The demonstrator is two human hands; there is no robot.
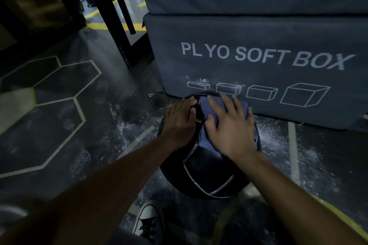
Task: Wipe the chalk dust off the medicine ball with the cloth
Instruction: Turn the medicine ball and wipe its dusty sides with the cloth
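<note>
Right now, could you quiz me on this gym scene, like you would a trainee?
1. True or false: the cloth lies on the floor beside the ball.
2. Which hand presses the cloth onto the ball?
A. left hand
B. right hand
C. both
3. Fill in: white dust is scattered on the ____ around the ball.

Key:
1. False. The cloth sits on top of the ball, under a flat hand.
2. B. The left hand rests bare on the ball's top, beside the cloth.
3. floor. Specks also show on the box behind the ball.
</note>
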